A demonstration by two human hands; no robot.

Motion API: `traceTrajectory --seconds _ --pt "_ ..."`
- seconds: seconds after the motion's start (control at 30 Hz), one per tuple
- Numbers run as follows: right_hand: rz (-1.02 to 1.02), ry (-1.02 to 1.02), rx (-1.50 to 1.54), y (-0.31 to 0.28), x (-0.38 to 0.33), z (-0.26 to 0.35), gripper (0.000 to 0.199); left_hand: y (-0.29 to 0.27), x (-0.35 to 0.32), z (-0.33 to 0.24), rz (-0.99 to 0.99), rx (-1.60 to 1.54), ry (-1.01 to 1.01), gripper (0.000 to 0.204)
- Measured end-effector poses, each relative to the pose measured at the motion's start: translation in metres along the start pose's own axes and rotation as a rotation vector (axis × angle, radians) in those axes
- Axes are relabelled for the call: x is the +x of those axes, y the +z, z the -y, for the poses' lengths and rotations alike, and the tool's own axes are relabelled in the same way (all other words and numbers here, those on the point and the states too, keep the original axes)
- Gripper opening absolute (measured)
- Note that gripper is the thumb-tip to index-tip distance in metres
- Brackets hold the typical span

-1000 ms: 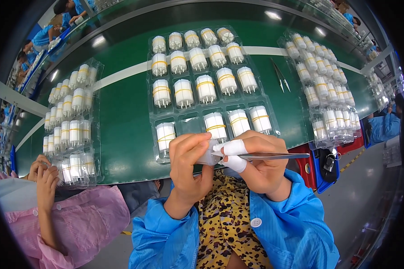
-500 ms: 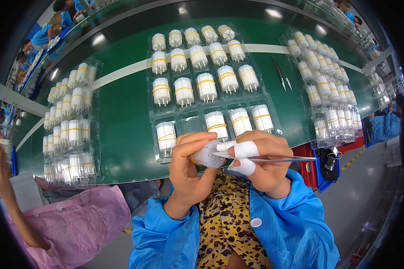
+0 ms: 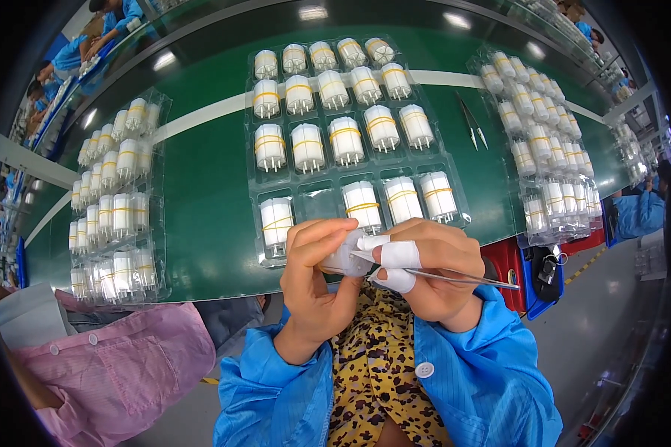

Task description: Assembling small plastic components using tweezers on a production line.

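Note:
My left hand (image 3: 313, 279) is closed around a white cylindrical part (image 3: 341, 261), its round end turned toward the right. Metal tweezers (image 3: 462, 278) lie in the pinch of my right hand (image 3: 436, 268), whose thumb and finger wear white wraps. The tweezer tips touch or nearly touch the end face of the cylinder; fingers partly hide the contact. Just beyond both hands is a clear plastic tray (image 3: 317, 203) with rows of white cylinders, each with a yellow band and many with metal pins. One pocket in its nearest row holds no cylinder.
More filled trays stand at the left (image 3: 156, 223) and the right (image 3: 525, 223) of the green table (image 3: 205, 171). A second pair of tweezers (image 3: 471, 123) lies beyond the middle tray's right side. A person in a pink garment (image 3: 127, 357) sits close on my left. Red and blue bins (image 3: 540, 298) are below the table edge.
The rear end of the tweezers has dipped while their tips stay at the cylinder's end. My left hand barely moved. The neighbour's raised hand at the far left has dropped out of sight.

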State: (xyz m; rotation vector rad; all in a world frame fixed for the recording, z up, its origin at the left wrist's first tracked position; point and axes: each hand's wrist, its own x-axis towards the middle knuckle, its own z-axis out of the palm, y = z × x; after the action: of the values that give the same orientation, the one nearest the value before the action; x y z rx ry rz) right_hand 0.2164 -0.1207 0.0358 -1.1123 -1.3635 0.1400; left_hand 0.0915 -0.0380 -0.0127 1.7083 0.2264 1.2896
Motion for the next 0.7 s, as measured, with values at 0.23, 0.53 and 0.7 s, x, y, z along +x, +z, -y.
traceTrajectory --seconds 0.23,0.53,0.7 --pt "0.056 0.104 -0.002 -0.003 0.009 0.009 0.018 -0.004 -0.001 0.003 0.025 0.073 0.045 0.053" --pt "-0.126 0.281 0.410 -0.018 0.001 -0.009 0.018 -0.009 0.002 -0.018 0.118 -0.370 -0.392 0.050" --pt "0.033 0.047 0.144 -0.014 0.004 -0.002 0.021 -0.006 0.001 -0.007 0.155 -0.369 -0.212 0.050"
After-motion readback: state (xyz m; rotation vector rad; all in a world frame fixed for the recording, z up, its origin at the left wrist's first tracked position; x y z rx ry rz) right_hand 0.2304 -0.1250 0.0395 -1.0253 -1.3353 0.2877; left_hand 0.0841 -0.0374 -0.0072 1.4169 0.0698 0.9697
